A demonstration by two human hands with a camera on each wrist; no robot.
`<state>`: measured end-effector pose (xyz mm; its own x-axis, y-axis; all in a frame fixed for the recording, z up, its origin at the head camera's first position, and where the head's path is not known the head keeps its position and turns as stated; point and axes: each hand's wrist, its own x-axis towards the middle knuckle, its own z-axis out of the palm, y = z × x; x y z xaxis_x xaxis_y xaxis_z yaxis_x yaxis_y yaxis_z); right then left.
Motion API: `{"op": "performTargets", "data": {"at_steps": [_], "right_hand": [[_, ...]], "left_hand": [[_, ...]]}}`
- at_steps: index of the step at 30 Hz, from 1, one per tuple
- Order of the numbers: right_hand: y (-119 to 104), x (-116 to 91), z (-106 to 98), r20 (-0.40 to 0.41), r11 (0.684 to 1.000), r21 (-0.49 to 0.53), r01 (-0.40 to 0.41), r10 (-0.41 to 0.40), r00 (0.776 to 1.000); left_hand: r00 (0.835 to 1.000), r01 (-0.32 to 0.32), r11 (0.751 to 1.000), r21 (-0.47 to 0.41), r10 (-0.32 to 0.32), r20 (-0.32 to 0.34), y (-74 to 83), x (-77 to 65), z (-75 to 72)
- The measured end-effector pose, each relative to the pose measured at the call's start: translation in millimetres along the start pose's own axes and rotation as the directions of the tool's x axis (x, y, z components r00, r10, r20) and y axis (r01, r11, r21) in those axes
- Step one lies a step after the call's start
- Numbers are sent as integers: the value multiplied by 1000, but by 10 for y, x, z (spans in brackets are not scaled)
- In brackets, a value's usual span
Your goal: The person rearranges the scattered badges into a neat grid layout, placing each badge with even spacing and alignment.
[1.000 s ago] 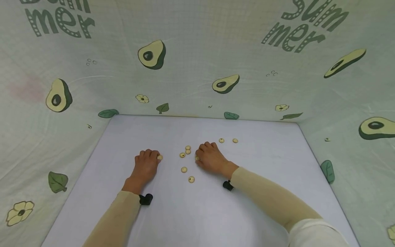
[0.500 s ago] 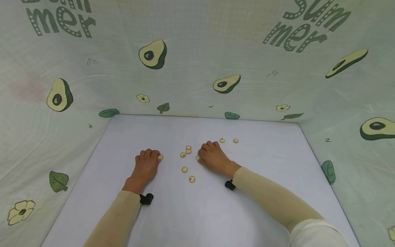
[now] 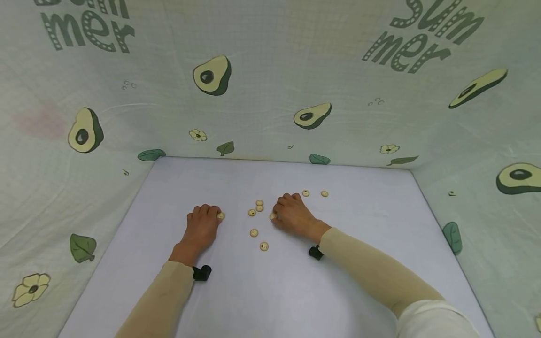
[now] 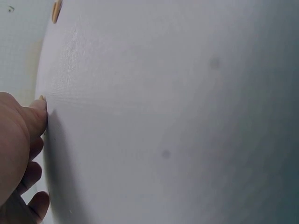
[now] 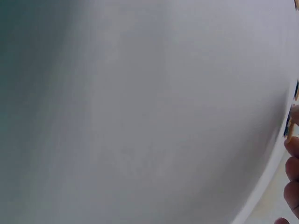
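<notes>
My left hand point(image 3: 200, 227) pinches a small, round, pale wooden disc point(image 3: 220, 216) at its right side, low over the white tabletop. The left wrist view shows the thumb point(image 4: 38, 109) against the disc's edge, other fingers bent below. Farther right, my right hand point(image 3: 295, 216) pinches a similar disc point(image 3: 273, 216) at its left side; the right wrist view catches the held disc point(image 5: 289, 129) edge-on between the fingertips. Between the hands lie several more discs: two touching point(image 3: 259, 203), one beside them point(image 3: 251, 212), and two nearer me point(image 3: 253, 233).
Beyond the right hand, a disc point(image 3: 305, 193) and another disc point(image 3: 324, 193) lie apart on the table point(image 3: 262, 300). A cloth printed with avocados and leaves point(image 3: 262, 70) hangs along the back and both sides. Each wrist wears a small black camera point(image 3: 202, 272).
The right hand has shifted slightly to the right with its disc, which now shows more clearly. The left hand keeps its hold in place. The head view drifts slightly; the loose discs stay put.
</notes>
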<state>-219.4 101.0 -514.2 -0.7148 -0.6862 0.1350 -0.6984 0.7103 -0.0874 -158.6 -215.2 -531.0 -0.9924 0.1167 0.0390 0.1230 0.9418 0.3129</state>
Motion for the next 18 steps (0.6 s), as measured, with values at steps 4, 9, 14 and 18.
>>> {"op": "performTargets", "data": {"at_steps": [4, 9, 14, 18], "right_hand": [[87, 17, -63, -6, 998, 12, -56, 56, 998], [264, 25, -131, -58, 996, 31, -88, 90, 994], [445, 49, -158, -89, 994, 26, -105, 107, 990], [558, 102, -163, -98, 993, 4, -117, 117, 988]], "left_hand": [[1000, 4, 1000, -4, -4, 6, 2, -7, -7], [1000, 5, 1000, 4, -5, 7, 3, -5, -12], [1000, 9, 1000, 11, -9, 12, -4, 5, -9], [1000, 12, 1000, 17, -12, 17, -14, 13, -3]]}}
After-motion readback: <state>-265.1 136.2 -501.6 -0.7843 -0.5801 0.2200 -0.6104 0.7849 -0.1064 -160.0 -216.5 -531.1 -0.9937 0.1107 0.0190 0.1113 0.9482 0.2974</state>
